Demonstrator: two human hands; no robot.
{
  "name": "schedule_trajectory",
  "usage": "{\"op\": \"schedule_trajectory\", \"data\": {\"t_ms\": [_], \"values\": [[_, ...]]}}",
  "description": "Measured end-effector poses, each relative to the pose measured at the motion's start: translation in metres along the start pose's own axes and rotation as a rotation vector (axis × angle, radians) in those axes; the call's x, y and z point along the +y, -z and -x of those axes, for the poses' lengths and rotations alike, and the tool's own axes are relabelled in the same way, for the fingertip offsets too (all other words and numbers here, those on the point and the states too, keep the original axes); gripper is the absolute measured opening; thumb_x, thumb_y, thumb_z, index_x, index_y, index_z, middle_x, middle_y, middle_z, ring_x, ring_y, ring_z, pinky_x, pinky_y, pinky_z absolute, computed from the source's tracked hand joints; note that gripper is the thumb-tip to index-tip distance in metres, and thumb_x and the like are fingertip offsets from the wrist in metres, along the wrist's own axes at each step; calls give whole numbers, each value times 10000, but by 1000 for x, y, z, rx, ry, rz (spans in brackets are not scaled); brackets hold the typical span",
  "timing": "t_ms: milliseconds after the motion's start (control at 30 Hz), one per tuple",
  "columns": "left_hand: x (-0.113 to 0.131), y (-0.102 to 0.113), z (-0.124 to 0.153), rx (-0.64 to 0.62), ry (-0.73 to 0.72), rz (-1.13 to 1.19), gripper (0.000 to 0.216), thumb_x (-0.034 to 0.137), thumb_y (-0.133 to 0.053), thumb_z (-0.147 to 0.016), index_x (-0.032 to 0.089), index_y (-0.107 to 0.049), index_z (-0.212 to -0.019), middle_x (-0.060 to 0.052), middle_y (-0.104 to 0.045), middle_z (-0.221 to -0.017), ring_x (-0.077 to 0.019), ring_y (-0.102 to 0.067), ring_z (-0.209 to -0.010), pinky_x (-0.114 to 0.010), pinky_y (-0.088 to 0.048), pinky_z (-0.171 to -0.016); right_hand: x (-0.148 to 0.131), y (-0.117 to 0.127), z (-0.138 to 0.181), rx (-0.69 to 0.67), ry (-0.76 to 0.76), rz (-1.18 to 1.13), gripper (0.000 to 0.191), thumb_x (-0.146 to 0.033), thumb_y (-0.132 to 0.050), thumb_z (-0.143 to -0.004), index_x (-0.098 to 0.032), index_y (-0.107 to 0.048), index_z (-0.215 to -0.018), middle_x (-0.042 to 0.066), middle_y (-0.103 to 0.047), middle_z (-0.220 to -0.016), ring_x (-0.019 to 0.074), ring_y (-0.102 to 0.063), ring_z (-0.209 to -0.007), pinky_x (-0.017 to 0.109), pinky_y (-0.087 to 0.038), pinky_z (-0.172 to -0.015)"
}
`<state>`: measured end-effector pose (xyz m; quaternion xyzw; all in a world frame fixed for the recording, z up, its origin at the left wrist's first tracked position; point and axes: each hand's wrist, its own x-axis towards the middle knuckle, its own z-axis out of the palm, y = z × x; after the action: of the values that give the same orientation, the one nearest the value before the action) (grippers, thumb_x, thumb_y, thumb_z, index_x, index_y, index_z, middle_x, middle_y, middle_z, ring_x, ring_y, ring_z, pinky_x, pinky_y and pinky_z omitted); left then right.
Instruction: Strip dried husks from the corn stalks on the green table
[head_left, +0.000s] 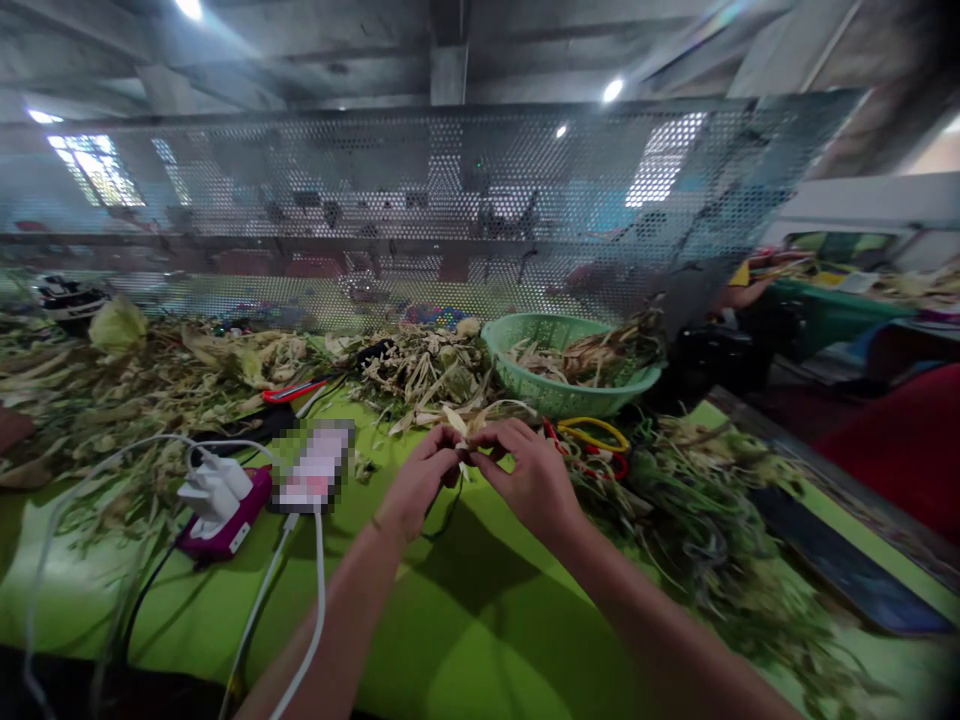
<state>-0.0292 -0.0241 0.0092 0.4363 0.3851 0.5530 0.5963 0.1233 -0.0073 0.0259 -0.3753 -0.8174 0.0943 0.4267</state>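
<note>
In the head view, my left hand (pixel 420 480) and my right hand (pixel 529 470) meet over the green table. Their thumbs and fingertips pinch together on a small, pale dried husk piece (pixel 454 420), whose tip sticks up between them. The lower part of the piece is mostly hidden by my fingers. A dark thin strand (pixel 448 515) hangs below my left hand. Just beyond the hands lie loose dried husk strips (pixel 510 410).
Behind stands a green plastic basket (pixel 491 345) holding dried husks. Yellow (pixel 600 430) and red handles (pixel 619 468) lie right, near green stalks (pixel 720 510). To the left are a phone (pixel 319 465), a purple power strip (pixel 225 530) with white cables, and a red-handled tool (pixel 292 390).
</note>
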Motion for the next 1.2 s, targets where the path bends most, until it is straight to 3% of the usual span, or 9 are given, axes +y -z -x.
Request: {"op": "schedule_trajectory", "data": {"t_ms": [667, 1000, 1200], "values": [[-4, -2, 0, 30, -22, -33, 105, 198, -561, -707, 199, -483, -778, 56, -415, -660, -77, -359, -553, -207, -274, -533, 4, -6, 4, 50, -58, -31, 60, -183, -616, -803, -206, -595, -855, 14, -666, -785, 163, -624, -724, 276, -466, -682], [2, -7, 3, 81, -19, -65, 95, 213, -539, -713, 193, -453, -748, 57, -382, -632, -85, -342, -557, -211, -285, -542, 2, -9, 7, 64, 69, 140, 71, -199, -560, -873, -216, -623, -847, 39, -681, -823, 189, -614, -784, 297, -447, -728], [3, -7, 3, 59, -67, -129, 101, 240, -571, -735, 185, -490, -758, 48, -435, -672, -79, -374, -577, -203, -309, -543, 2, -9, 7, 88, 100, 206, 81, -197, -548, -875, -198, -622, -841, 53, -683, -830, 189, -608, -777, 292, -442, -730]]}}
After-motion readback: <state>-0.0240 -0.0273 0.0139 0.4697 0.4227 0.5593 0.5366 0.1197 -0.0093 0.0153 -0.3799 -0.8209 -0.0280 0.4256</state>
